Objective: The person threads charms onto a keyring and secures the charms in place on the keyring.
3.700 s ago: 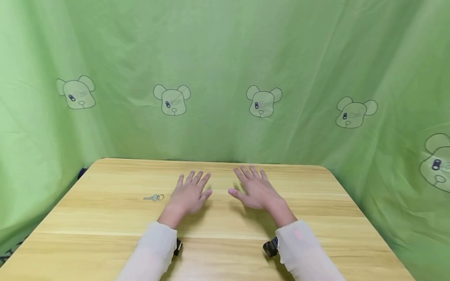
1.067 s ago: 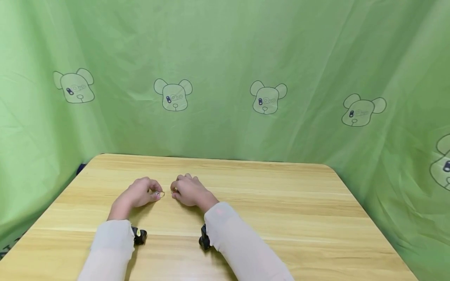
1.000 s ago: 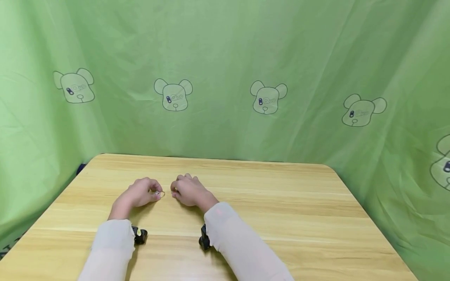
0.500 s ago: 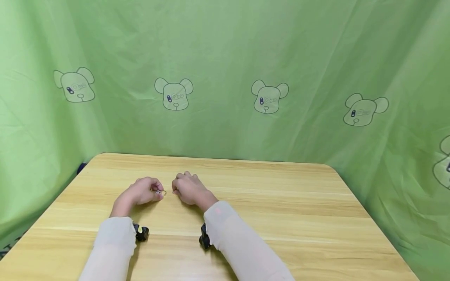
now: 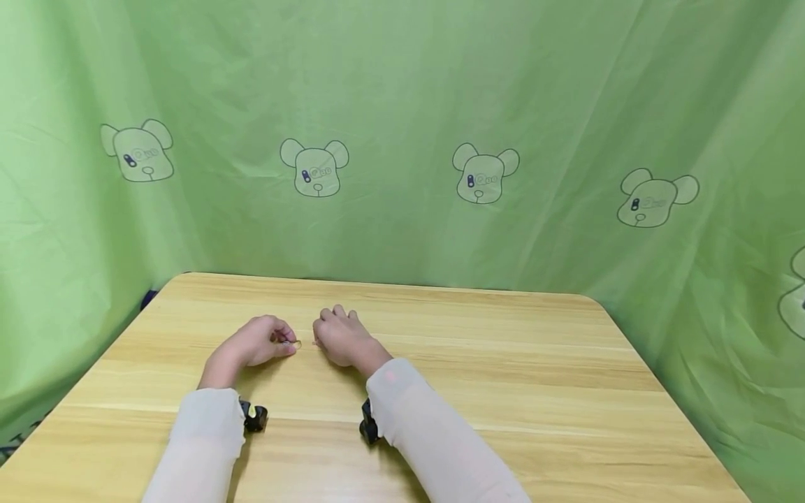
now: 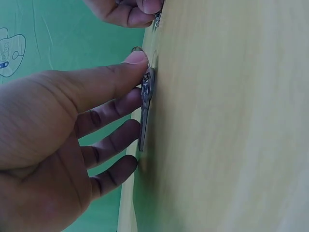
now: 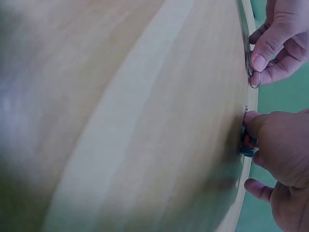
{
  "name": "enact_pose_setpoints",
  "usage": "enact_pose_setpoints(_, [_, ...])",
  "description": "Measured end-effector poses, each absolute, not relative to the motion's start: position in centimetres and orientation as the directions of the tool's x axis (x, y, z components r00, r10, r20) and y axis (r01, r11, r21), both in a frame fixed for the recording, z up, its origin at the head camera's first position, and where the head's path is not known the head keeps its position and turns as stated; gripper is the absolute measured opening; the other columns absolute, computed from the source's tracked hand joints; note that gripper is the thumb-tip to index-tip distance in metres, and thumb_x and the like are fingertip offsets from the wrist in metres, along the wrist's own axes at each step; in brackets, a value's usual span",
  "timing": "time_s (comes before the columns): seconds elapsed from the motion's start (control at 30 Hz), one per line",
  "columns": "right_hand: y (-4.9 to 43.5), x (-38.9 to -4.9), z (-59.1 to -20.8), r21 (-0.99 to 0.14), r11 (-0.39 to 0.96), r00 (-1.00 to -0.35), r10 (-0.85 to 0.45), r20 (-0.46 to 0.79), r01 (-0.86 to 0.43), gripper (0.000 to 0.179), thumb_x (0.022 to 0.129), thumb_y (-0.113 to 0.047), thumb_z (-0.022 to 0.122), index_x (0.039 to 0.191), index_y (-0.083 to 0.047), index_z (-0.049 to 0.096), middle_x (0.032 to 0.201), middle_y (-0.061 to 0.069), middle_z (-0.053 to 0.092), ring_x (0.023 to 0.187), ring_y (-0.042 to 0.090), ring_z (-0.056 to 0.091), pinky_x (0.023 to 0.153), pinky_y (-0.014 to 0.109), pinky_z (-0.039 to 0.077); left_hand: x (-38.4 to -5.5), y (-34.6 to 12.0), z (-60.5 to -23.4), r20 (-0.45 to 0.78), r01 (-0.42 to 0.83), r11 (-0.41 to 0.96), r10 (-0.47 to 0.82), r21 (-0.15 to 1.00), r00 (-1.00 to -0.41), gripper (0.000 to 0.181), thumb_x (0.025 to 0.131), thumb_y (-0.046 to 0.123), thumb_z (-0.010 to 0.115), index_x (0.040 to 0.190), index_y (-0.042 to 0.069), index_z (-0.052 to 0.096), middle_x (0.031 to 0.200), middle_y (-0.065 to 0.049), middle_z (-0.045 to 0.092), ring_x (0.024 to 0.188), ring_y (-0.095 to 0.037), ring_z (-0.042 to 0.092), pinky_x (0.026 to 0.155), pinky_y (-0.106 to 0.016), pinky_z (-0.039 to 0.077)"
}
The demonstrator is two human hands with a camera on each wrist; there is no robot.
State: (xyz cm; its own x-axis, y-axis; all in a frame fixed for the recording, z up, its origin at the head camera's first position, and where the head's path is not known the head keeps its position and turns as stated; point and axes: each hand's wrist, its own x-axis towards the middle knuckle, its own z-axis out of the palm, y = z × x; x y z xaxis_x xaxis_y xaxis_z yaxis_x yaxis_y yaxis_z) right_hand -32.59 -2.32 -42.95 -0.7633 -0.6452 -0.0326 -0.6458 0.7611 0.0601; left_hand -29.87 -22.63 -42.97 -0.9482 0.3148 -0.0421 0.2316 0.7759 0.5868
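At the left of the table, my left hand (image 5: 251,344) pinches a metal key (image 6: 145,104) by its ring end, between thumb and index finger. The key's split ring (image 7: 257,80) sticks out toward the other hand, and its blade hangs close along the tabletop. A short way to the right, my right hand (image 5: 342,339) grips a small dark blue and red charm (image 7: 247,143) with a bit of fine chain (image 7: 246,110) at its end. Fingers cover much of the charm. A small gap separates the ring from the chain.
The wooden table (image 5: 503,377) has rounded far corners. Behind and beside it hangs a green curtain (image 5: 402,230) printed with bear heads. Black wrist cameras sit at both cuffs, low over the tabletop.
Earliest, both hands were spread over the table and the key lay at the left. Since then the left hand has taken the key. Both hands have lately shifted slightly right.
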Motion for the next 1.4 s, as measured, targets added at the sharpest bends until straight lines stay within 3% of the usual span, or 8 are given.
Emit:
enact_pose_setpoints(0.13, [-2.1,-32.5,-43.0,0.052,0.76,-0.762,-0.647,-0.026,-0.647,0.017,0.107,-0.028,0.055,0.111,-0.018,0.068,0.121,0.001,0.057,0.11,0.021,0.048,0.098,0.043,0.047,-29.8,-22.7,-43.0,-0.004,0.266,0.777,0.326,0.571,-0.945,0.006,0.096,0.013,0.073,0.099,0.01,0.075,0.096,0.0,0.071,0.093,-0.019,0.063,0.092,-0.047,0.051])
enact_pose_setpoints(0.33, [-1.7,-32.4,-43.0,-0.009,0.774,-0.774,-0.634,-0.016,-0.634,0.014,0.106,-0.027,0.057,0.095,-0.022,0.063,0.112,-0.002,0.055,0.105,0.019,0.045,0.093,0.04,0.045,-30.0,-22.8,-43.4,0.042,0.286,0.781,0.317,0.555,-0.948,0.009,0.096,0.01,0.072,0.087,0.012,0.074,0.084,0.003,0.068,0.08,-0.014,0.059,0.081,-0.039,0.05])
enact_pose_setpoints(0.47, [-1.4,-32.5,-43.0,-0.039,0.782,-0.782,-0.623,-0.009,-0.622,0.016,0.105,-0.027,0.058,0.09,-0.024,0.06,0.111,-0.003,0.054,0.104,0.018,0.044,0.089,0.036,0.044,-29.9,-22.6,-43.3,0.042,0.285,0.778,0.317,0.559,-0.948,0.012,0.097,0.007,0.069,0.085,0.009,0.072,0.082,0.002,0.067,0.079,-0.014,0.059,0.082,-0.039,0.051])
enact_pose_setpoints(0.8, [-0.5,-32.6,-41.9,-0.111,0.774,-0.782,-0.621,0.058,-0.623,0.01,0.107,-0.025,0.054,0.1,-0.021,0.06,0.111,-0.004,0.054,0.104,0.017,0.044,0.088,0.035,0.043,-29.7,-21.9,-42.5,0.054,0.294,0.778,0.319,0.555,-0.946,0.014,0.1,0.0,0.061,0.089,0.005,0.068,0.093,-0.006,0.064,0.086,-0.021,0.059,0.087,-0.044,0.053])
enact_pose_setpoints(0.93, [0.1,-32.5,-41.1,-0.172,0.755,-0.773,-0.626,0.1,-0.633,0.008,0.107,-0.021,0.053,0.1,-0.019,0.057,0.108,-0.004,0.051,0.104,0.017,0.042,0.088,0.033,0.04,-29.8,-21.4,-41.9,0.132,0.354,0.76,0.339,0.545,-0.931,0.01,0.098,-0.001,0.063,0.094,0.003,0.071,0.097,-0.008,0.067,0.095,-0.027,0.064,0.095,-0.049,0.054])
enact_pose_setpoints(1.17, [1.3,-32.1,-39.9,-0.223,0.728,-0.762,-0.62,0.189,-0.648,0.013,0.109,-0.023,0.047,0.104,-0.017,0.057,0.116,-0.003,0.053,0.108,0.018,0.041,0.093,0.033,0.039,-29.9,-20.3,-40.7,0.308,0.476,0.708,0.364,0.522,-0.879,0.01,0.097,0.004,0.067,0.096,0.006,0.076,0.094,-0.004,0.075,0.095,-0.025,0.071,0.089,-0.045,0.058])
enact_pose_setpoints(1.4, [2.6,-31.4,-38.9,-0.215,0.692,-0.721,-0.621,0.307,-0.689,0.017,0.11,-0.026,0.047,0.106,-0.016,0.061,0.118,-0.003,0.058,0.109,0.019,0.042,0.096,0.037,0.039,-29.4,-18.8,-39.5,0.455,0.562,0.696,0.365,0.447,-0.812,0.008,0.096,0.003,0.068,0.097,0.004,0.076,0.095,-0.005,0.075,0.095,-0.027,0.068,0.09,-0.047,0.057])
